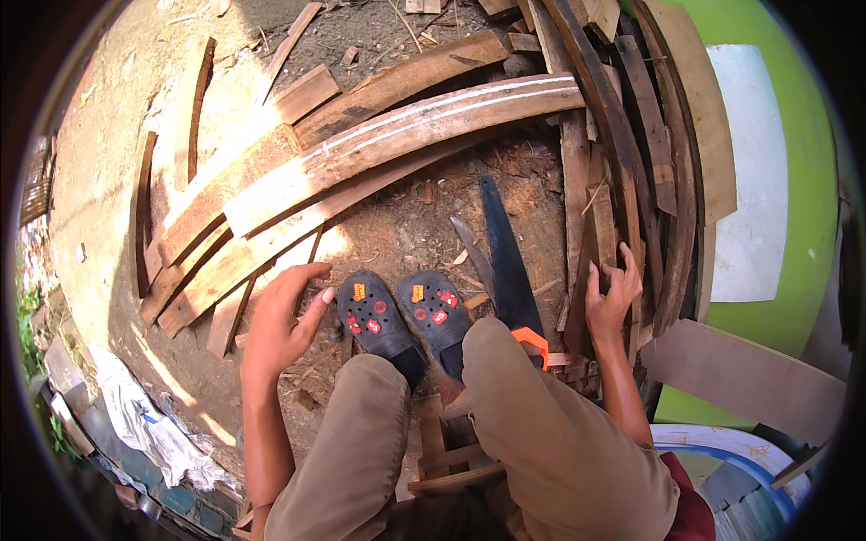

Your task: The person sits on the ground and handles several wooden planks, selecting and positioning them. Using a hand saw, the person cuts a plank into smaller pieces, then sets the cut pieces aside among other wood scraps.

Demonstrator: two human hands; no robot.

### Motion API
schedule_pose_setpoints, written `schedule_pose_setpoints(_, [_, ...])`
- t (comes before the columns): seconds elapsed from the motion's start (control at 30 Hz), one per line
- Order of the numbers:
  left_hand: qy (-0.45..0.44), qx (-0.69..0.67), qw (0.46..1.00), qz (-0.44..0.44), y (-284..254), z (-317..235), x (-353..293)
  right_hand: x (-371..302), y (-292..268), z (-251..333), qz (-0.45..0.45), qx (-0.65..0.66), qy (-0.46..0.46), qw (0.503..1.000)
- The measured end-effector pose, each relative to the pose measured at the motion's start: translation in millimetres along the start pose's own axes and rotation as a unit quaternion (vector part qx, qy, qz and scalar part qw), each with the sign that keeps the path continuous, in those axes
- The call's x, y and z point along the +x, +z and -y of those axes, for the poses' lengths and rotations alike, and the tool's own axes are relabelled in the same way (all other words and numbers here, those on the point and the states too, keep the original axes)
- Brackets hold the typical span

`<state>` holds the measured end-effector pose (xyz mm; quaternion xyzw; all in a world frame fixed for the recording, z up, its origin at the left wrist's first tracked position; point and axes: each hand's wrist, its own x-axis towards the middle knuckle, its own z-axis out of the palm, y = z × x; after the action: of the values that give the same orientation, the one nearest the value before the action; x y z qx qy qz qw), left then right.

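My left hand (287,320) hovers beside my left shoe, thumb and fingers apart, holding nothing. On the right, my right hand (615,298) has its fingers spread and slightly bent, over or against the long upright planks (622,185); whether it touches them I cannot tell. Between my right knee and that hand lies a handsaw (510,257) with a dark blade pointing away and an orange handle (532,343), partly hidden by my knee. Ahead of my feet, a wooden board (433,115) with two white lines along it rests on other planks.
Planks (216,194) are strewn at the far left. A white panel (744,171) leans on a green surface (807,117) at the right. A crumpled white cloth (153,424) lies at lower left. Dark clogs (370,316) are on my feet; a wooden frame (451,455) stands between my legs.
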<state>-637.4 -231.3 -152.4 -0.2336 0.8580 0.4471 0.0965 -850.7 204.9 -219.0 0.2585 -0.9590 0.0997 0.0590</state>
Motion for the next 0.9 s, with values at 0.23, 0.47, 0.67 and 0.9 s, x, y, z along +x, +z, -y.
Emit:
schedule_pose_setpoints(0.23, [0.019,-0.015,1.000,0.016,25,-12,5,18,-2,27,0.017,0.164,0.047,0.985])
schedule_pose_setpoints(0.47, [0.001,-0.073,0.996,0.060,42,-27,15,66,-8,111,0.020,0.302,-0.006,0.953])
schedule_pose_setpoints(0.67, [-0.042,-0.445,0.889,-0.101,81,-48,60,82,15,186,0.091,0.442,-0.067,0.890])
schedule_pose_setpoints(0.9, [-0.215,-0.586,0.774,-0.108,76,-29,59,97,1,192,0.227,0.475,-0.062,0.848])
